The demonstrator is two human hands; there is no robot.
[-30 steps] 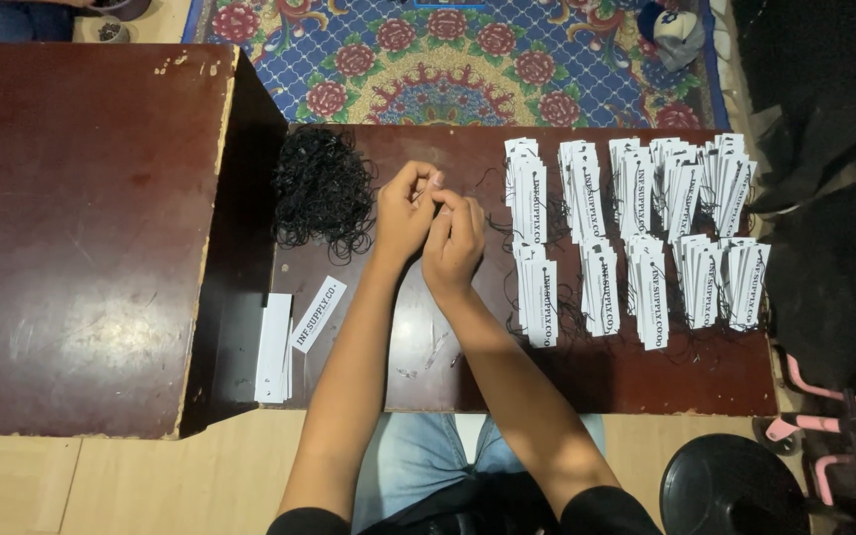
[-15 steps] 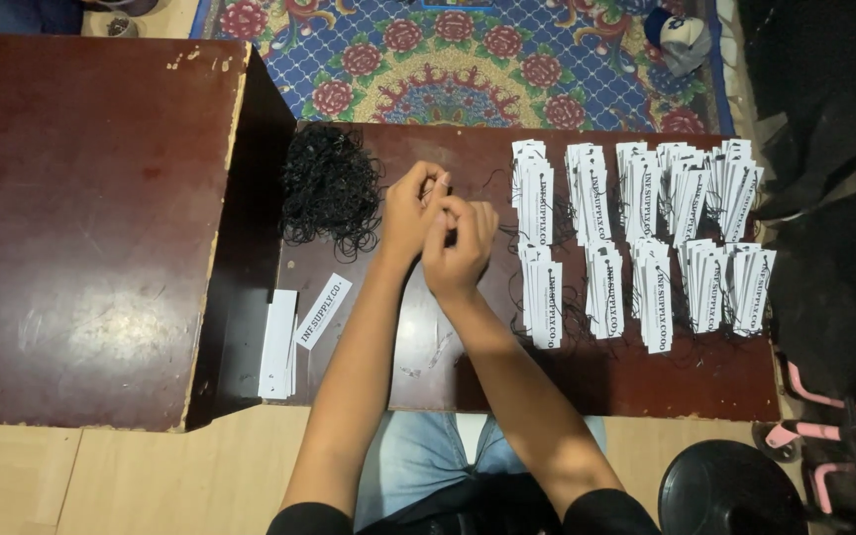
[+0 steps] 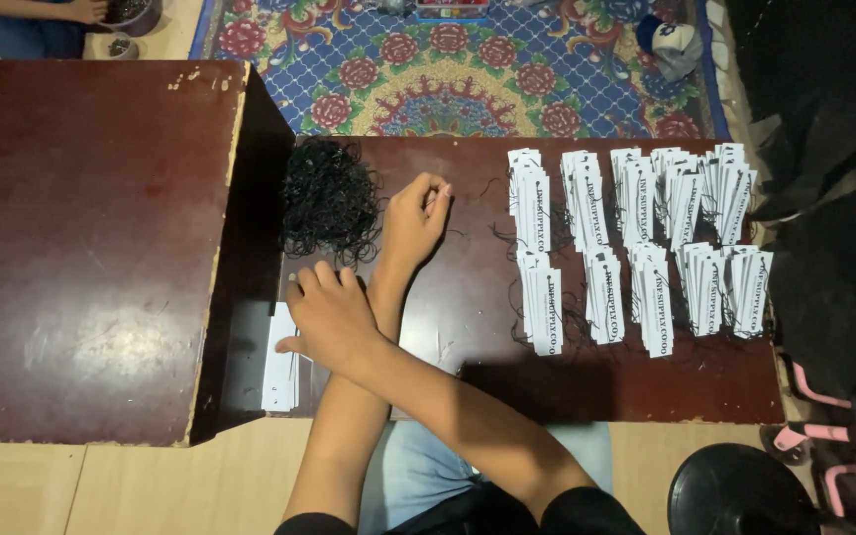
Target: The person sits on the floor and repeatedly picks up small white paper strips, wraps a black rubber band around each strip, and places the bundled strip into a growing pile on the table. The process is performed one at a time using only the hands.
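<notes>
My arms are crossed over the low dark wooden table (image 3: 468, 327). My right hand (image 3: 331, 315) reaches left, fingers spread flat on a small stack of white paper tags (image 3: 277, 372) near the table's left front corner. My left hand (image 3: 416, 213) lies further back, just right of a tangled pile of thin black string loops (image 3: 329, 198). Its fingertips are pinched together, and whether anything thin is between them I cannot tell. Several stacks of white printed tags with black strings (image 3: 636, 238) lie in two rows on the right half of the table.
A taller reddish-brown table (image 3: 81, 238) stands against the left side. A patterned floral rug (image 3: 468, 69) lies beyond the table, and another person's arm (image 3: 42, 15) shows at the top left. A black round stool (image 3: 745, 490) and pink tubing (image 3: 834, 436) are at the lower right.
My hands were joined at the table's middle. Now my right hand has crossed left and down onto the tag stack, while my left hand stays near the string pile. The view has also shifted slightly.
</notes>
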